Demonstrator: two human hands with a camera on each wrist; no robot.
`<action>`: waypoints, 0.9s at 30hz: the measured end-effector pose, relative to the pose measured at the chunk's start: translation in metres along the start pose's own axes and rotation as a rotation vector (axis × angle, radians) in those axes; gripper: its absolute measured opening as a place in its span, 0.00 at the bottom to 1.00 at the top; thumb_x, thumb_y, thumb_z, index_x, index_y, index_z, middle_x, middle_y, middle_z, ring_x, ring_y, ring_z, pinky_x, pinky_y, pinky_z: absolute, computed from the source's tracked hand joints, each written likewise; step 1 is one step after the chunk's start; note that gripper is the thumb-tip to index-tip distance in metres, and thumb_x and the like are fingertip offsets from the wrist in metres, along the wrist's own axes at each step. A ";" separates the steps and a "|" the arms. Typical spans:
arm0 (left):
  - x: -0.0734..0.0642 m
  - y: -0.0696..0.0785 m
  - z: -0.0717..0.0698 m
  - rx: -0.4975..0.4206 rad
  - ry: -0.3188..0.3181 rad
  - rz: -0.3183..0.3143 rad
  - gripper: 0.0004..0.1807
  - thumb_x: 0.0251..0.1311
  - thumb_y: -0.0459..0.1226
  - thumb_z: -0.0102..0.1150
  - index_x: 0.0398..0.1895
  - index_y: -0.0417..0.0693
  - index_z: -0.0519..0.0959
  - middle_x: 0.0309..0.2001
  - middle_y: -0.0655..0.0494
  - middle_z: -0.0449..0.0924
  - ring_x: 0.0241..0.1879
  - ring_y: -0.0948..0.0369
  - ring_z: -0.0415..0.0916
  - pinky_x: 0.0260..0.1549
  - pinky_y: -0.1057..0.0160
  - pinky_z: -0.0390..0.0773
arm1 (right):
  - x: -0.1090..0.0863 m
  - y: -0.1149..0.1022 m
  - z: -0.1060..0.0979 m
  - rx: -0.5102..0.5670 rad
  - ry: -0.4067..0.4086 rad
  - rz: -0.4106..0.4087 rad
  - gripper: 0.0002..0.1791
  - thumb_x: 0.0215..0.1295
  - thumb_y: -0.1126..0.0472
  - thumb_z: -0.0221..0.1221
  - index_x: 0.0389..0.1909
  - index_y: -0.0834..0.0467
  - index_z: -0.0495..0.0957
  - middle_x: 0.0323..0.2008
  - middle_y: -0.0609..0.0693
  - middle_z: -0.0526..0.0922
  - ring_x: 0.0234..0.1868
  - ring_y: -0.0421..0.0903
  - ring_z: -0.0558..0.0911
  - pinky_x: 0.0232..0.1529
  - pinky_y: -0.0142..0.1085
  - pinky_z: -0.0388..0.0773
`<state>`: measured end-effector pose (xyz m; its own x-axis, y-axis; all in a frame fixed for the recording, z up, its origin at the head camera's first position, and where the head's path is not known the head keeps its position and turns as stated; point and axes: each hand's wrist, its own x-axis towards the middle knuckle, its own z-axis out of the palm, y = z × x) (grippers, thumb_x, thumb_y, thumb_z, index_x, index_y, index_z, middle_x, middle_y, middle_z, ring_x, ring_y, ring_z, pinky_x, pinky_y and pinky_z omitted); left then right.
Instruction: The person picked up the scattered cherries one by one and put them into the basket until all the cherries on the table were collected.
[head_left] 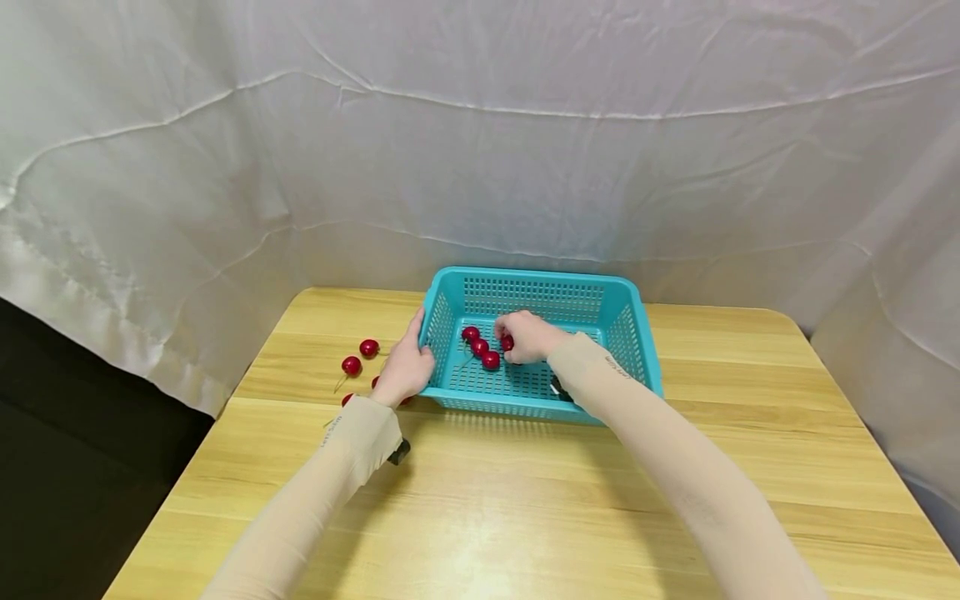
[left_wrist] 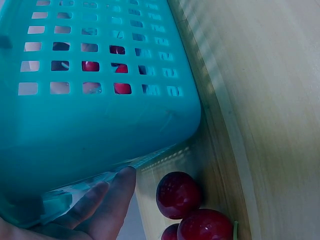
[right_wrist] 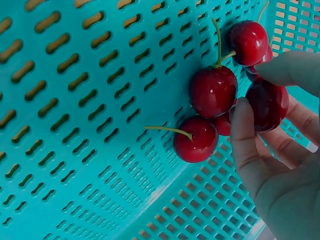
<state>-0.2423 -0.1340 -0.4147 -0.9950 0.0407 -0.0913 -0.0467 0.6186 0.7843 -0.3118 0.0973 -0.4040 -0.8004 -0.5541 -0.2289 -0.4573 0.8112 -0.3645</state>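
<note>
My right hand (head_left: 531,337) is inside the blue plastic basket (head_left: 525,405), pinching a dark red cherry (right_wrist: 267,104) between thumb and fingers. Close beside that fruit, several other cherries (right_wrist: 213,91) with thin green stems lie grouped on the basket's slotted floor. At the basket's left end, my left hand (head_left: 405,371) rests against the rim, its fingers (left_wrist: 118,197) fairly straight along the outside. More cherries (left_wrist: 179,195) lie on the wooden table next to that hand, partly hidden by it in the head view.
Loose cherries (head_left: 351,365) sit on the table (head_left: 487,500) left of the basket. A pale curtain (head_left: 525,183) hangs right behind the table's back edge. Dark cloth or floor (head_left: 82,450) shows beyond the left edge.
</note>
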 end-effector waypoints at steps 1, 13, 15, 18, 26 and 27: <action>0.000 0.000 0.000 -0.001 -0.001 0.000 0.39 0.73 0.34 0.38 0.83 0.59 0.39 0.78 0.40 0.58 0.70 0.40 0.68 0.67 0.37 0.69 | 0.000 0.000 0.000 0.003 -0.001 0.001 0.17 0.65 0.65 0.62 0.55 0.61 0.76 0.39 0.54 0.80 0.35 0.47 0.74 0.38 0.39 0.73; 0.000 0.000 -0.001 -0.011 -0.008 -0.001 0.39 0.73 0.33 0.38 0.83 0.59 0.38 0.79 0.41 0.56 0.71 0.40 0.67 0.66 0.36 0.70 | 0.003 0.000 0.001 0.003 -0.008 0.003 0.18 0.66 0.64 0.61 0.57 0.60 0.76 0.46 0.60 0.80 0.41 0.50 0.73 0.44 0.43 0.75; 0.000 0.000 -0.001 -0.014 -0.009 0.000 0.39 0.73 0.33 0.38 0.83 0.59 0.38 0.79 0.41 0.56 0.71 0.40 0.67 0.66 0.36 0.70 | 0.002 0.000 0.001 -0.001 -0.009 0.001 0.18 0.65 0.64 0.62 0.56 0.60 0.77 0.45 0.60 0.80 0.40 0.50 0.72 0.44 0.42 0.74; -0.001 0.001 -0.002 -0.015 -0.012 0.000 0.39 0.73 0.33 0.38 0.83 0.59 0.38 0.79 0.41 0.56 0.71 0.39 0.66 0.66 0.35 0.70 | 0.001 0.000 0.000 -0.010 -0.013 -0.002 0.18 0.65 0.64 0.62 0.56 0.60 0.77 0.46 0.60 0.80 0.40 0.50 0.73 0.44 0.42 0.75; -0.001 0.002 -0.002 -0.008 -0.012 -0.008 0.39 0.73 0.34 0.38 0.83 0.59 0.38 0.79 0.41 0.56 0.72 0.39 0.64 0.67 0.35 0.67 | -0.001 0.005 -0.006 -0.021 -0.023 0.039 0.18 0.66 0.63 0.62 0.57 0.58 0.77 0.50 0.57 0.80 0.46 0.51 0.76 0.47 0.44 0.77; 0.000 0.002 -0.002 -0.007 -0.012 -0.007 0.39 0.73 0.34 0.38 0.83 0.59 0.38 0.79 0.41 0.56 0.72 0.39 0.65 0.67 0.35 0.67 | -0.001 0.005 -0.007 -0.021 -0.024 0.049 0.19 0.66 0.63 0.61 0.57 0.58 0.77 0.50 0.57 0.80 0.47 0.51 0.76 0.48 0.44 0.77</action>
<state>-0.2422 -0.1346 -0.4121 -0.9935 0.0458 -0.1046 -0.0547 0.6133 0.7879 -0.3158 0.1039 -0.3993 -0.8126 -0.5178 -0.2675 -0.4260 0.8409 -0.3338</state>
